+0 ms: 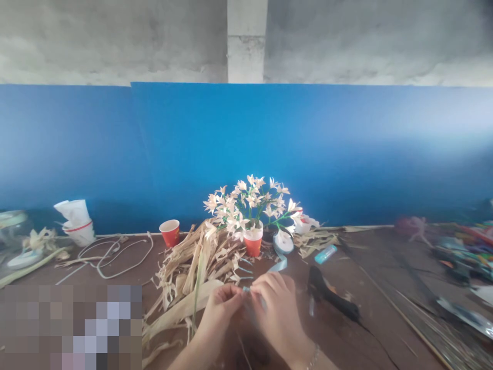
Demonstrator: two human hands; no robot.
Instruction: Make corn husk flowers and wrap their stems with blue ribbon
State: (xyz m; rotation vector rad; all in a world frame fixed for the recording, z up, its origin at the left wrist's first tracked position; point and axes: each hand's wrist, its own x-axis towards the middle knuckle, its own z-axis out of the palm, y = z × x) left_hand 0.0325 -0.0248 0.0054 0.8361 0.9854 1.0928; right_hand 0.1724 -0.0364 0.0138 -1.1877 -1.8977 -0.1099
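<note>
My left hand [221,311] and my right hand [273,303] meet low in the middle of the view, fingertips pinched around a small light-blue strip [245,289]. Its exact kind is too small to tell. Just beyond my right hand a pale-blue ribbon [279,264] lies on the table. Several thin blue-tipped pieces [245,270] rest ahead of my fingers. Behind them a red paper cup [253,244] holds a bunch of cream husk flowers [250,200] on green stems. Dried corn husks [185,277] are heaped at my left hand.
A black glue gun [333,295] with a cord lies right of my hands, near a light-blue packet [325,254]. Another red cup [169,233], white cups [79,226] and a white cord [115,257] stand or lie to the left. Clutter [466,252] covers the far right.
</note>
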